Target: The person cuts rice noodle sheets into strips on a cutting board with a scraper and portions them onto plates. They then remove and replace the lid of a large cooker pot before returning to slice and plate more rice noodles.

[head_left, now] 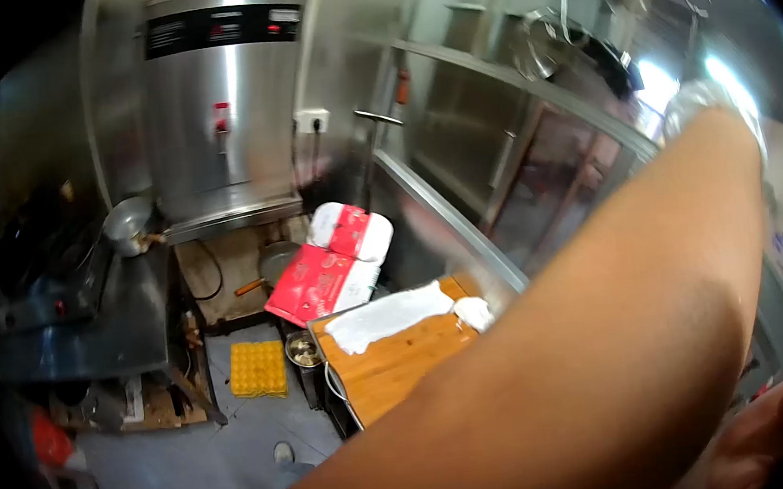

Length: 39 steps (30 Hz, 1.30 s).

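A bare arm reaches from the lower left up to the right, close to the camera; it appears to be my left arm. At its far end my left hand (707, 103) is in a clear plastic glove, raised near a bright light, its fingers not readable. At the lower right edge, blurred skin appears to be part of my right hand (767, 440); its fingers cannot be made out. Beyond the arm, a wooden board (388, 366) bears a long flat white sheet (388, 316), perhaps dough, and a smaller white piece (474, 314). Neither hand visibly touches them.
A steel boiler (228, 100) stands at the back. A pot (129, 225) sits on the dark counter (128, 314) at left. Near the board are a red-and-white box (320, 274), a metal bowl (303, 349) and yellow egg trays (258, 369). Utensils hang at upper right.
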### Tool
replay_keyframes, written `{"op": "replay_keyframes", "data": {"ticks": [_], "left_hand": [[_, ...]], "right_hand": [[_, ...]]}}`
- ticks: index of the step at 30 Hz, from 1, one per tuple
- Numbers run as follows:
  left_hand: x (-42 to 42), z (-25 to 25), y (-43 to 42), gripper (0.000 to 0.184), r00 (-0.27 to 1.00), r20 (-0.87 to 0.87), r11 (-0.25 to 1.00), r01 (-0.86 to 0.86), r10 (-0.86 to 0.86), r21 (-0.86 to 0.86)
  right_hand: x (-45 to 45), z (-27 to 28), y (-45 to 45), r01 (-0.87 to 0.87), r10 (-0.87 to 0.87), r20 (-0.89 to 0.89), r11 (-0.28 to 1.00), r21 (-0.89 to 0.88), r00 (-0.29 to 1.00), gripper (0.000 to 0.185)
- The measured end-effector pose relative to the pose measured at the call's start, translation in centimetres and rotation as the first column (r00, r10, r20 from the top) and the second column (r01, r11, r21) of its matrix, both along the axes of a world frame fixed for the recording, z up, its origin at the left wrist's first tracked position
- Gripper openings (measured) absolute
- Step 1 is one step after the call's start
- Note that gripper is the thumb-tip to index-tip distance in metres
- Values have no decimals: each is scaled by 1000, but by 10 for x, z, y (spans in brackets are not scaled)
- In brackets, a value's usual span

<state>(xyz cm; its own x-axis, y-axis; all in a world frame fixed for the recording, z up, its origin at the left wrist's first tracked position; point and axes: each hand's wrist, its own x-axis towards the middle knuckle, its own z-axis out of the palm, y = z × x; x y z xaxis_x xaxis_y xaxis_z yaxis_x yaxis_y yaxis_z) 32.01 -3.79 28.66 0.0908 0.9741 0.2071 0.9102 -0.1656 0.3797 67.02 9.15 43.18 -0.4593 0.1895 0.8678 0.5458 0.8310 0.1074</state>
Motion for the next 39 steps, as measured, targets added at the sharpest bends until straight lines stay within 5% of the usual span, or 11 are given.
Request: {"op": "replay_keyframes", "data": {"ticks": [6, 10, 13, 17, 20, 23, 25, 26, 28, 32, 39], "left_hand": [[-59, 154, 172, 36, 975, -209, 942, 1, 73, 337], [-69, 163, 184, 37, 975, -218, 929, 125, -50, 349], [-114, 83, 152, 36, 957, -70, 939, 289, -280, 189], [-263, -124, 140, 32, 925, 330, 935, -68, 190, -347], [-316, -234, 157, 30, 897, 354, 958, -204, 265, -201], [-322, -279, 198, 31, 919, 361, 987, -143, 160, -73], [-318, -295, 240, 34, 943, 331, 994, -60, 28, 87], [-317, -297, 255, 36, 975, 219, 998, -48, 39, 36], [-316, -300, 284, 40, 999, -18, 997, -48, 47, -54], [-316, -266, 306, 46, 976, -194, 920, 16, -100, -392], [-328, -266, 292, 38, 994, 108, 835, 56, 4, -548]], "right_hand": [[-13, -2, -1, 62, -62, 3, 998, -10, 998, 32], [-40, -7, -3, 52, -54, -59, 998, -25, 997, 31], [-74, -16, -7, 22, -24, -143, 1000, -17, 989, 31], [-163, -44, -16, -74, 58, -330, 997, -37, 942, 31], [-238, -96, -15, -261, 135, -499, 947, -190, 856, 32], [-343, -171, 4, -403, 25, -481, 586, -704, 876, 24], [-378, -270, 8, -290, -89, -294, 51, -956, 952, 22], [-389, -326, 3, -170, -81, -158, -178, -969, 984, 24], [-401, -396, -24, -350, -251, -248, -563, -749, 936, 27], [-423, -420, -67, -479, -438, -227, -638, -603, 870, 34], [-486, -450, -67, -402, -348, -226, -602, -690, 910, 26]]}}
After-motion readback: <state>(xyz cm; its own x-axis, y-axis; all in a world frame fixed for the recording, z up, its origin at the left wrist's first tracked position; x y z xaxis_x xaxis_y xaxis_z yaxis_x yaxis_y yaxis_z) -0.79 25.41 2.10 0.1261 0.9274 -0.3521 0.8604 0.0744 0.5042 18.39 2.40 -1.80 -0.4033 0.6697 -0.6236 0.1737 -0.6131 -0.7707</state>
